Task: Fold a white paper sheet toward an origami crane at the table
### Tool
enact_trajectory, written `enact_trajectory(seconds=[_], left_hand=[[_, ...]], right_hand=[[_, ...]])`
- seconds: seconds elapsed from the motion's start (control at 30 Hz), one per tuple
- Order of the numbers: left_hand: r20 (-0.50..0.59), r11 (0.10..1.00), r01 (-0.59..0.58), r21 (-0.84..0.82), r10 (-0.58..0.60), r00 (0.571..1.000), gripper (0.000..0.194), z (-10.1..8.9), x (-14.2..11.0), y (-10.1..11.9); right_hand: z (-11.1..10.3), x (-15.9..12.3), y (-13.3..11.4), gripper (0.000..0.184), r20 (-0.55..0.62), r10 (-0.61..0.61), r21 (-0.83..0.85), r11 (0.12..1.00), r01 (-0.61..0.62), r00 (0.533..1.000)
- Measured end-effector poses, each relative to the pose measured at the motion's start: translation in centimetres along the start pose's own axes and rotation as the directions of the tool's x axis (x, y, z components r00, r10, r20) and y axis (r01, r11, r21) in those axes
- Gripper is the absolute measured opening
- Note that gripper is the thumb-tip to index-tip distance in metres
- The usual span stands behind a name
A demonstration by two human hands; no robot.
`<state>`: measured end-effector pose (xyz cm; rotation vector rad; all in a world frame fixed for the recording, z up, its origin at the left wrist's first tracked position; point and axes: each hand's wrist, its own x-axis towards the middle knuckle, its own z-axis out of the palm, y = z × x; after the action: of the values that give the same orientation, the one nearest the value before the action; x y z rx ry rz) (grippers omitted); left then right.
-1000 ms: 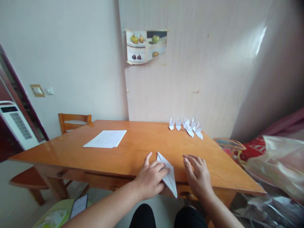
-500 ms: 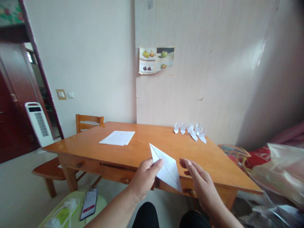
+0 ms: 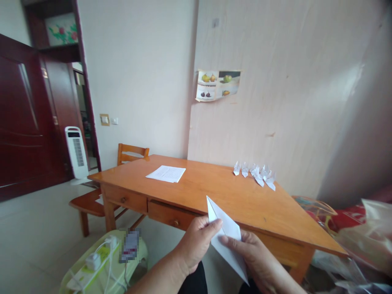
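Note:
A white sheet of folded paper [image 3: 228, 251], kite-shaped with a crease along its length, is held up in front of the table's near edge. My left hand [image 3: 199, 241] pinches its left side, thumb on top. From the right, my right hand [image 3: 255, 253] grips the opposite side, its thumb lying on the paper's face; the fingers behind are hidden. Several folded white paper figures [image 3: 257, 173] stand in a group at the table's far right. A stack of printed paper sheets [image 3: 167, 173] lies towards the far left.
The wooden table [image 3: 208, 179] has drawers along its front, one slightly pulled out. A green stool [image 3: 137, 261] at lower left bears a power strip [image 3: 88, 271] with cables and a phone [image 3: 130, 245]. Plastic bags [image 3: 355, 241] crowd the right side. A wooden chair [image 3: 131, 153] stands behind.
My right hand has closed on the right side of the folded paper, from beside it. The view has turned left, and both hands with the paper sit lower in it.

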<state>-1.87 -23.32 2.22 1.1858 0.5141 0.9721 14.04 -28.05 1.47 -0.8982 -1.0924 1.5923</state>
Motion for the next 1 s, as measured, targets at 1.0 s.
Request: enact_trajectory(seconds=[1.0], left_hand=[[-0.389, 0.984, -0.165, -0.061, 0.129, 0.912, 0.036, -1.4, 0.7, -0.3]], right_hand=[[1.3, -0.5, 1.1, 0.031, -0.026, 0.063, -0.084, 0.994, -0.065, 0.998]])
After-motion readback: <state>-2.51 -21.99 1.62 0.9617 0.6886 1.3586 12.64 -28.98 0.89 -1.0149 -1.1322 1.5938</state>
